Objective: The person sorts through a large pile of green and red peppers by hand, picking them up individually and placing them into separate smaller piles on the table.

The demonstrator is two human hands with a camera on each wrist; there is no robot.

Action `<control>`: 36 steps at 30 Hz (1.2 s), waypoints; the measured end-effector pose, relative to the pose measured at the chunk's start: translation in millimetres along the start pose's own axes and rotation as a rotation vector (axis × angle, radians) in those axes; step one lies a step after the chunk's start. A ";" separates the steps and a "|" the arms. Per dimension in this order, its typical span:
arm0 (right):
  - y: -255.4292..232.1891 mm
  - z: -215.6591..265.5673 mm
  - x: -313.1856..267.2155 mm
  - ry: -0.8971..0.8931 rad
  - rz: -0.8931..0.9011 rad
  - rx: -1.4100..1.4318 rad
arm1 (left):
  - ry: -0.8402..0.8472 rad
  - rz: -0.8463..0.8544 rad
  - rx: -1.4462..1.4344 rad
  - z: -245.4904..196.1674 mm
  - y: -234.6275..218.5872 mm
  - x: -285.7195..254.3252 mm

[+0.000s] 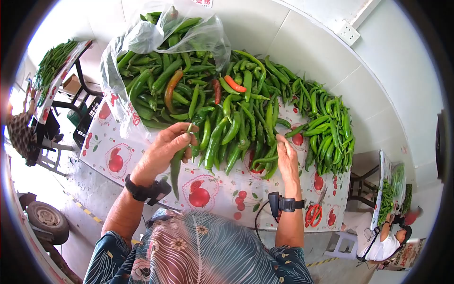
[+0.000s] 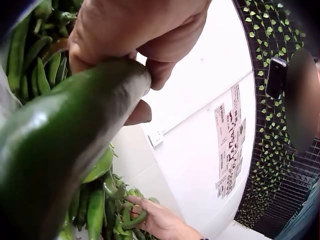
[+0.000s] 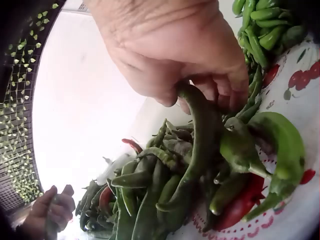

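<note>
In the head view the left hand [image 1: 166, 150] pinches a long green pepper [image 1: 175, 173] near its stem end, the pepper hanging down over the tablecloth. That pepper [image 2: 75, 125] looms large in the left wrist view, below the left hand [image 2: 135, 30]. The right hand [image 1: 288, 163] is at the right edge of the central pepper pile [image 1: 231, 128]. From the right wrist view, the right hand [image 3: 185, 55] has its thumb and fingers curled round the top of a thin curved green pepper [image 3: 200, 145]. A few red peppers [image 1: 235, 84] lie among the green ones.
A clear plastic bag [image 1: 142, 40] partly covers peppers at the back left. Another pepper heap [image 1: 331, 137] lies at the right. Red-handled scissors [image 1: 313, 215] rest near the front right of the patterned tablecloth [image 1: 156, 165]. Other people and tables with peppers are at both sides.
</note>
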State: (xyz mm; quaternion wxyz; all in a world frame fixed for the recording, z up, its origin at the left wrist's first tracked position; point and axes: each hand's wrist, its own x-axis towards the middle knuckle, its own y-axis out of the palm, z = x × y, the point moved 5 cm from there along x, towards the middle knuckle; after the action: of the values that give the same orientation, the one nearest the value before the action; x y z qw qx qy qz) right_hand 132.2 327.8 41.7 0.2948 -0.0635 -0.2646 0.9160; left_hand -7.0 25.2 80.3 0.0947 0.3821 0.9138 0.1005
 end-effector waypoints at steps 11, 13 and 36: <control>3.4 5.0 -6.1 -0.006 0.017 0.039 | -0.051 0.046 -0.376 12.9 21.5 22.6; 2.1 2.7 -6.1 -0.074 -0.040 -0.076 | -0.037 0.057 -0.369 14.1 22.1 25.2; 20.7 17.5 -14.3 -0.065 -0.026 0.184 | 0.210 -0.032 0.021 -43.4 57.7 117.0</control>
State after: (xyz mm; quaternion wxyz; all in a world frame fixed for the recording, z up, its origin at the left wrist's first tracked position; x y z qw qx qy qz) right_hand 128.6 297.6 45.2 0.3027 -0.0030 -0.1897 0.9340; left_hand -59.4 144.0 125.6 -0.0038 0.3559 0.9256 0.1288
